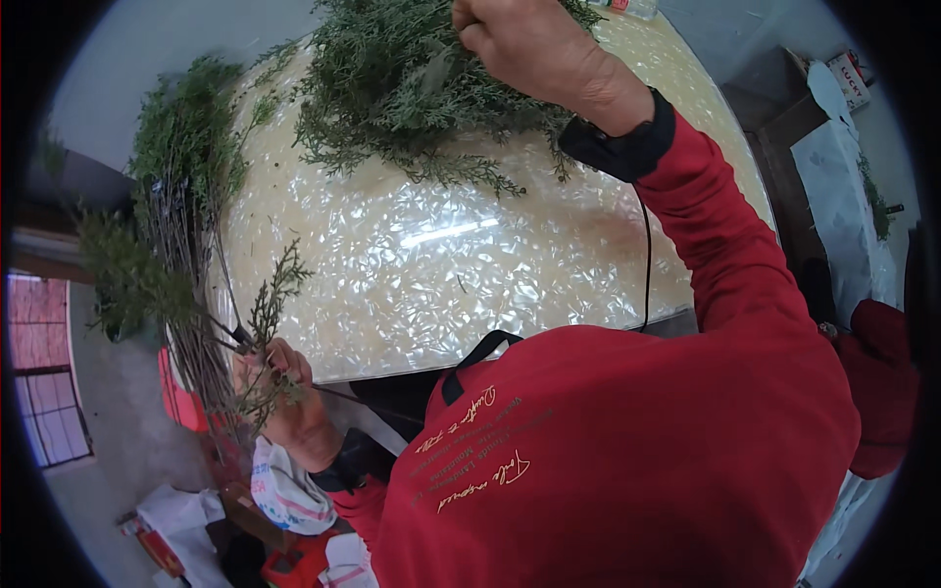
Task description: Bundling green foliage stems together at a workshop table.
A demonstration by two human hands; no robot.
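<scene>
A large pile of green evergreen sprigs [392,98] lies across the far part of the table. Above its right side is my right hand [534,49], fingers curled closed near the top edge of the view; what they hold, if anything, I cannot make out. My left hand [294,402] is closed around an evergreen sprig [274,304] at the table's near left corner, its leafy tip pointing up. Beside that hand stands a bundle of long thin-stemmed evergreen branches [186,225], leafy at the far end, along the table's left edge.
The table [441,284] has a glossy, pearly cream top with a few scattered bits. A dark cord [647,265] hangs by my right sleeve. White bags [289,490] and a red container [299,563] are on the floor at lower left. A clothed surface [833,176] stands at right.
</scene>
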